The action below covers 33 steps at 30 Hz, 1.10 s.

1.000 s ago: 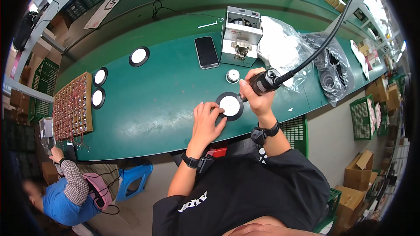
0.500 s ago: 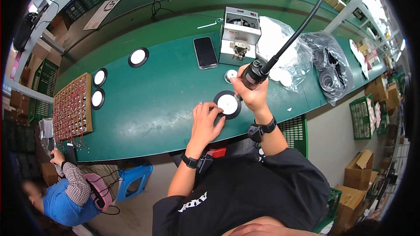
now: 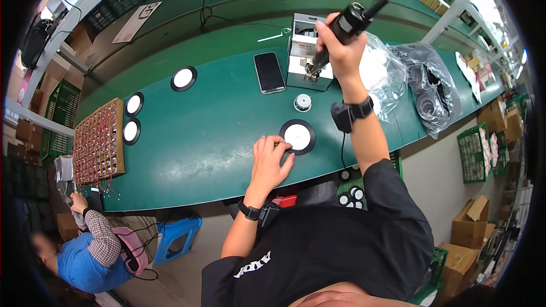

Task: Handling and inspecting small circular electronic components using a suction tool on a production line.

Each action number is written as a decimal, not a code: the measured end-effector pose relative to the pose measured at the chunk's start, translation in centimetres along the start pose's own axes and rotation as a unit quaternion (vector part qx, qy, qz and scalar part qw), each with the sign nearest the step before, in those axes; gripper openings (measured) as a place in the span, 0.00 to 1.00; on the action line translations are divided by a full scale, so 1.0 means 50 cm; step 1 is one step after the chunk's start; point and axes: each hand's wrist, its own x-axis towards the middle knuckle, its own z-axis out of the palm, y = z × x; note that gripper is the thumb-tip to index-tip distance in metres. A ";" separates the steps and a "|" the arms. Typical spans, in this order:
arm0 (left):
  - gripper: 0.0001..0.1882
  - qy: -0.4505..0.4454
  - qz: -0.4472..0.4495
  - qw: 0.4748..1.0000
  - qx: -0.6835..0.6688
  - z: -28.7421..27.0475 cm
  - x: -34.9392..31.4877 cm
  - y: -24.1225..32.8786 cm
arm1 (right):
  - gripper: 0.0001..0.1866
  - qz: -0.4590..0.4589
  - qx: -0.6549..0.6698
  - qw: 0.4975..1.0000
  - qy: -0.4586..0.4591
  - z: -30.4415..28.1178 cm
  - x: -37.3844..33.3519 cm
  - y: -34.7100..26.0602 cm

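My right hand (image 3: 343, 51) is wrapped round a black electric screwdriver (image 3: 348, 23) with a cable at its upper end. The driver's tip points down at the front of a grey screw feeder (image 3: 310, 74). My left hand (image 3: 270, 161) lies on the table with fingers stretched and thumb apart. Its fingertips touch the near left edge of a white disc with a black rim (image 3: 298, 136). A small round metal part with a white top (image 3: 302, 102) sits between that disc and the feeder. Left of the feeder lies a dark-screened phone (image 3: 269, 72).
More black-rimmed discs (image 3: 183, 78) lie at the table's left, beside a divided box of small wired parts (image 3: 99, 142). Clear plastic bags (image 3: 429, 88) cover the right side. A co-worker (image 3: 94, 256) sits at the lower left. Below the table, a green crate holds several discs (image 3: 357, 194).
My right hand has lifted the screwdriver off the disc and carried it up and away to the screw feeder. My left hand stays at the disc.
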 end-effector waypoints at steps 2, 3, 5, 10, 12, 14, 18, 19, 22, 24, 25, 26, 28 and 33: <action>0.12 -0.003 -0.003 1.000 -0.009 0.004 0.003 0.001 | 0.08 0.012 -0.009 1.000 0.025 -0.005 0.027 0.041; 0.12 -0.001 -0.005 1.000 -0.008 0.002 0.001 0.000 | 0.08 0.020 -0.011 0.999 0.036 0.000 0.028 0.048; 0.12 0.002 0.001 1.000 -0.004 0.000 0.003 0.001 | 0.08 0.030 -0.011 0.999 0.025 -0.008 0.025 0.051; 0.12 0.001 -0.007 1.000 -0.005 -0.004 -0.001 -0.003 | 0.08 0.079 0.053 0.995 -0.018 0.000 -0.037 -0.001; 0.12 0.001 -0.003 1.000 -0.003 -0.004 0.002 0.000 | 0.07 0.096 0.081 0.992 -0.028 0.003 -0.093 -0.030; 0.12 0.001 0.006 1.000 0.004 -0.004 0.005 0.001 | 0.08 0.088 0.067 0.993 -0.031 0.012 -0.147 -0.038; 0.12 -0.003 -0.004 1.000 -0.002 -0.003 0.003 0.001 | 0.10 0.081 0.043 0.992 -0.084 0.020 -0.205 -0.022; 0.12 -0.004 -0.004 1.000 -0.001 -0.003 0.003 0.002 | 0.10 0.081 0.043 0.992 -0.083 0.021 -0.211 -0.018; 0.12 -0.008 -0.007 1.000 -0.005 -0.002 0.003 0.004 | 0.10 0.089 0.051 0.990 -0.098 0.026 -0.220 -0.007; 0.12 -0.007 -0.008 1.000 -0.005 -0.002 0.002 0.002 | 0.10 0.085 0.044 0.990 -0.105 0.030 -0.224 -0.002; 0.12 -0.007 -0.009 1.000 -0.005 -0.002 0.001 0.001 | 0.09 0.082 0.036 0.990 -0.110 0.032 -0.226 0.002; 0.12 -0.008 -0.010 1.000 -0.006 -0.002 -0.001 0.002 | 0.09 0.080 0.028 0.990 -0.115 0.032 -0.229 0.004; 0.12 -0.006 -0.009 1.000 -0.003 -0.004 0.000 0.004 | 0.08 0.092 0.020 0.988 -0.124 0.029 -0.230 0.019; 0.12 0.002 -0.002 1.000 0.006 -0.003 0.002 0.000 | 0.09 0.129 -0.016 0.979 -0.157 0.033 -0.221 0.056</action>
